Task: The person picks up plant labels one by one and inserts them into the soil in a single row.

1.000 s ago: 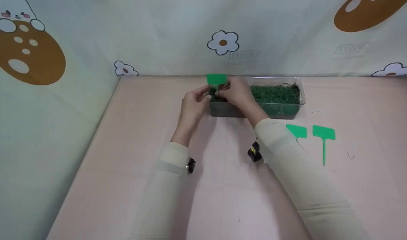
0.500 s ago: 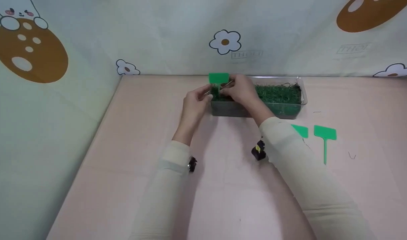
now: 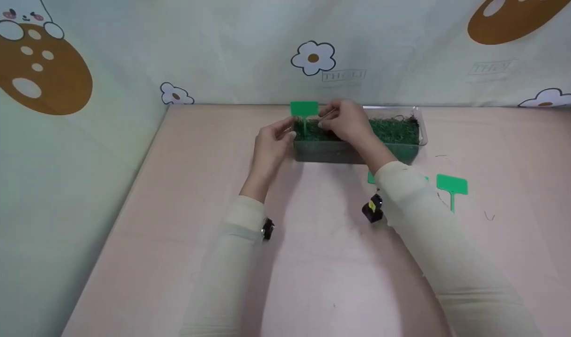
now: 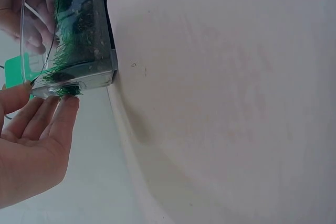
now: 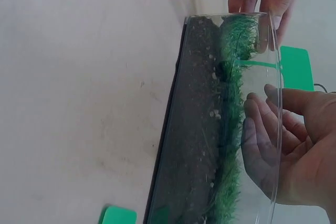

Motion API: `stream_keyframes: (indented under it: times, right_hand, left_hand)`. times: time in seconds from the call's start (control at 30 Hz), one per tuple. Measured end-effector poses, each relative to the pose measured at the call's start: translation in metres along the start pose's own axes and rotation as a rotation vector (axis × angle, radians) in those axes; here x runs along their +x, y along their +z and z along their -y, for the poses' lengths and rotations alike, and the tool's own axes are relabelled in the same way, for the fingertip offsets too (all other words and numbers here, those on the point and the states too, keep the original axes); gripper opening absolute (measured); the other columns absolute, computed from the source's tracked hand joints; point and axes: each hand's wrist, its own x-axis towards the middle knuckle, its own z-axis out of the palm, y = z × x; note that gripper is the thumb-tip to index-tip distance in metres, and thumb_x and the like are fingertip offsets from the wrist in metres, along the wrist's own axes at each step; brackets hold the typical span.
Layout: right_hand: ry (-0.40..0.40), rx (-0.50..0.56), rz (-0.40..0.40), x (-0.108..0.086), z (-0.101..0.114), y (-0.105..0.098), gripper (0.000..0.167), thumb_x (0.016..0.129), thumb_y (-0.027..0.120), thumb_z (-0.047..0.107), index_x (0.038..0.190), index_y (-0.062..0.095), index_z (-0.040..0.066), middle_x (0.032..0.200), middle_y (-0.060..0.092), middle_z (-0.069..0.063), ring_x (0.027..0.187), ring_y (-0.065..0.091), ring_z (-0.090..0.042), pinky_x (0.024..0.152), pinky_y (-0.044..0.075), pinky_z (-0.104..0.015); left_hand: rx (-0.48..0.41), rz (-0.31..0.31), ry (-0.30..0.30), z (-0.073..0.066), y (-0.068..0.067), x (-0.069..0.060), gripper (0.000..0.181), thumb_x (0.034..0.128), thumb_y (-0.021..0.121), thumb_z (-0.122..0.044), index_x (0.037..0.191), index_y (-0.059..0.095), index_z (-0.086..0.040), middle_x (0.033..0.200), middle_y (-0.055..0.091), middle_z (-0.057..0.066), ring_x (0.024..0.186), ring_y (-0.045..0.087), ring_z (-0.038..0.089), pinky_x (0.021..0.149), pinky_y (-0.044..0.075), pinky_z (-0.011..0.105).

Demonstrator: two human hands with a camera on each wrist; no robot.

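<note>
A clear plastic planter box (image 3: 327, 153) holds dark soil and short green grass (image 3: 398, 131). At its left end a green plant label (image 3: 304, 109) stands upright, its stem down in the grass. My left hand (image 3: 269, 147) holds the box's left end, thumb near the rim and fingers against the end wall, as the left wrist view shows. Over the grass, right of the label, hovers my right hand (image 3: 348, 122). Its fingers (image 5: 257, 140) are loosely bent behind the clear wall in the right wrist view, apart from the label, with nothing visible between them.
On the pink table (image 3: 210, 187), a second green label (image 3: 452, 184) lies to the right of my right sleeve (image 3: 421, 206). Another green label (image 3: 371, 178) is mostly covered by that sleeve. Stray dark strands (image 3: 489, 216) lie nearby. A patterned cloth wall (image 3: 243, 56) rises close behind the box.
My right hand has drawn away from the label's stem and moved right over the grass. The label stays standing. My left hand keeps its place at the box's left end.
</note>
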Motion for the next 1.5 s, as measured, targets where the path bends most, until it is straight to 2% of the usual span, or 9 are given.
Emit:
stream_keyframes:
  times: [0.47,0.8,1.2,1.5]
  right_hand:
    - [-0.02,-0.007,-0.024,-0.009,-0.013,-0.021,0.022,0.097,0.063,0.012,0.118,0.066,0.004,0.119,0.069,-0.015,0.107,0.064,-0.025,0.095,0.055,-0.038]
    - [-0.027,-0.012,-0.017,-0.024,-0.024,-0.044,0.023,0.099,0.062,0.016,0.119,0.065,0.006,0.119,0.068,-0.014,0.104,0.063,-0.024,0.084,0.052,-0.031]
    - [-0.086,-0.059,-0.056,-0.047,-0.031,-0.061,0.024,0.098,0.063,0.019,0.118,0.066,0.006,0.112,0.067,-0.013,0.1,0.063,-0.025,0.072,0.049,-0.024]
    - [-0.114,-0.058,-0.06,-0.062,-0.037,-0.068,0.026,0.098,0.064,0.022,0.118,0.066,0.007,0.112,0.069,-0.012,0.099,0.064,-0.022,0.077,0.053,-0.026]
  left_hand:
    - [-0.021,0.004,-0.008,0.001,-0.001,0.002,0.042,0.1007,0.058,-0.009,0.142,0.056,-0.011,0.146,0.057,0.005,0.132,0.056,0.017,0.105,0.051,0.025]
    - [0.003,-0.014,0.006,0.001,0.0,0.003,0.041,0.1001,0.058,-0.008,0.141,0.057,-0.01,0.144,0.059,0.006,0.13,0.059,0.019,0.104,0.052,0.025]
    - [0.009,-0.008,0.001,0.001,0.0,0.003,0.042,0.1009,0.057,-0.009,0.142,0.055,-0.011,0.146,0.057,0.005,0.133,0.056,0.018,0.107,0.05,0.026]
    - [0.003,-0.012,0.0,0.001,0.0,0.002,0.041,0.1007,0.058,-0.009,0.142,0.056,-0.011,0.146,0.057,0.005,0.132,0.057,0.019,0.104,0.052,0.025]
